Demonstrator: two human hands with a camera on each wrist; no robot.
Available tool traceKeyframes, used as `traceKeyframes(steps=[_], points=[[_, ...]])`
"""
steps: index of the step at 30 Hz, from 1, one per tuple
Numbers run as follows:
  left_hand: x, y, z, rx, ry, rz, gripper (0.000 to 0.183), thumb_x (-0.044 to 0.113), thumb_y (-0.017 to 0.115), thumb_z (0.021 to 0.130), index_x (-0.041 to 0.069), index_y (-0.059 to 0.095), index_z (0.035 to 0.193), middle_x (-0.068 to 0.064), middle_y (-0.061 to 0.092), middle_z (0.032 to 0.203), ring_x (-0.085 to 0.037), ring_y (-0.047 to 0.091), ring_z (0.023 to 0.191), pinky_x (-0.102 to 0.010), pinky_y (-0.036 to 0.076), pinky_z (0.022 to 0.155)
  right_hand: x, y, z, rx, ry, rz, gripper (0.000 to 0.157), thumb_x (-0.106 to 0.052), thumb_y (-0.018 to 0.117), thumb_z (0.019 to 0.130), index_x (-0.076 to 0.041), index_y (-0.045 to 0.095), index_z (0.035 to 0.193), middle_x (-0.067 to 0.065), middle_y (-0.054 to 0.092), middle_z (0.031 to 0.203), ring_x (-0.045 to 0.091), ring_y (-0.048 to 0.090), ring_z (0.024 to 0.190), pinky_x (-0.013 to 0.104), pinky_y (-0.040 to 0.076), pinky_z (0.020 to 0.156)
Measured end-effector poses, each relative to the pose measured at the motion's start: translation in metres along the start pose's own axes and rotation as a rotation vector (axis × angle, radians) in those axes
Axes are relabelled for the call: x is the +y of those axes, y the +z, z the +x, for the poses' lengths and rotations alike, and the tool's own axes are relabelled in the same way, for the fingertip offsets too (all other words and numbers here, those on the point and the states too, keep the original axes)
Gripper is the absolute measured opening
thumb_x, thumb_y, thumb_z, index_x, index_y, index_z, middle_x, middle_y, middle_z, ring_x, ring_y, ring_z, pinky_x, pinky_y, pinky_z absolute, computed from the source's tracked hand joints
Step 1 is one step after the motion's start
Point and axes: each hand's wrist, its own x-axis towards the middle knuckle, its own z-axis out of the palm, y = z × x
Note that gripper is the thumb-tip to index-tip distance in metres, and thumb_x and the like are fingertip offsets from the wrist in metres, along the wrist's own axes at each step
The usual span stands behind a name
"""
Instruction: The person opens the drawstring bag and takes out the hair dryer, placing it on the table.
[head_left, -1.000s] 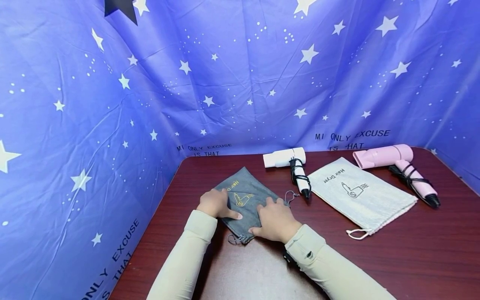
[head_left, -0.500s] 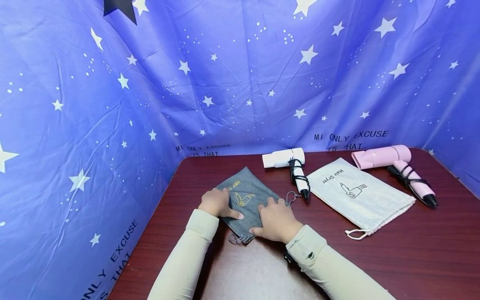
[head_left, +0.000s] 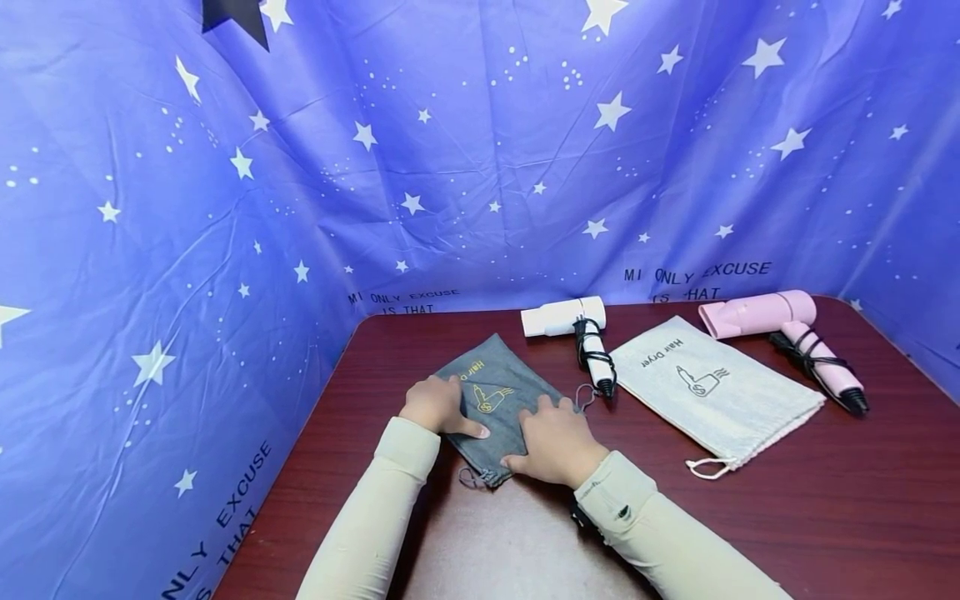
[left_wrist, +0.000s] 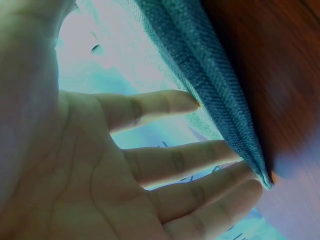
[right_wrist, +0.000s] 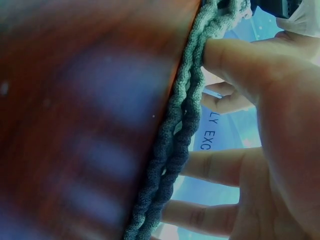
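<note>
A dark grey drawstring bag (head_left: pixel 501 379) lies flat on the table, with yellow "Hair Dryer" lettering and a drawing of a dryer. My left hand (head_left: pixel 437 406) rests on its left edge, thumb on the cloth. In the left wrist view, the left fingers (left_wrist: pixel 175 162) stretch straight to the bag's seamed edge (left_wrist: pixel 215 85). My right hand (head_left: pixel 557 442) lies on the gathered mouth side, with fingers spread. The right wrist view has the right fingertips (right_wrist: pixel 200 215) and thumb touching the ruffled mouth (right_wrist: pixel 170 145). The left fingertips are partly hidden in the head view.
A white hair dryer (head_left: pixel 566 317) with a black cord wound round its handle lies behind the right hand. Further right are a white drawstring bag (head_left: pixel 716 408) and a pink hair dryer (head_left: pixel 765 312). A starry blue curtain (head_left: pixel 480 125) borders the dark red table (head_left: pixel 750 533).
The head view has shifted slightly, so the whole scene sits a little further left. Both hands stay on the grey bag in the same pose.
</note>
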Motion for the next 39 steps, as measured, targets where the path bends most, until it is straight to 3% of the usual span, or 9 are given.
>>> traceKeyframes(steps=[39], points=[[0.021,-0.003,0.011,-0.013,0.047,0.023,0.119,0.086,0.064,0.051,0.007,0.046,0.138,-0.017,0.059,0.126,-0.034,0.061,0.108,-0.045,0.053,0.075,0.018,0.000,-0.011,0.029,0.023,-0.018,0.083,-0.078,0.060,0.068,-0.009,0.066,0.113,0.019,0.059,0.103,0.044,0.055,0.088,0.055,0.049,0.070]])
